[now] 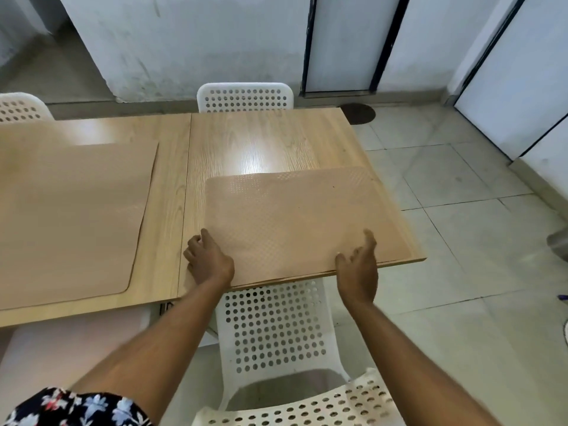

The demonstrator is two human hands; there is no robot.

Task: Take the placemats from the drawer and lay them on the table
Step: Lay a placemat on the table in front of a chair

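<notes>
A tan textured placemat (pixel 295 216) lies flat on the right half of the wooden table (pixel 261 139), its near edge at the table's front edge. My left hand (pixel 207 261) rests at the mat's near left corner with fingers curled at its edge. My right hand (pixel 358 262) is at the mat's near edge, right of centre, fingers loosely spread and touching it. A second, smooth tan placemat (pixel 70 216) lies flat on the left half of the table. No drawer is in view.
A white perforated chair (pixel 273 327) stands directly in front of me under the table's edge. Another white chair (pixel 246 96) is at the far side and a third (pixel 18 107) at far left. Tiled floor (pixel 461 226) lies to the right.
</notes>
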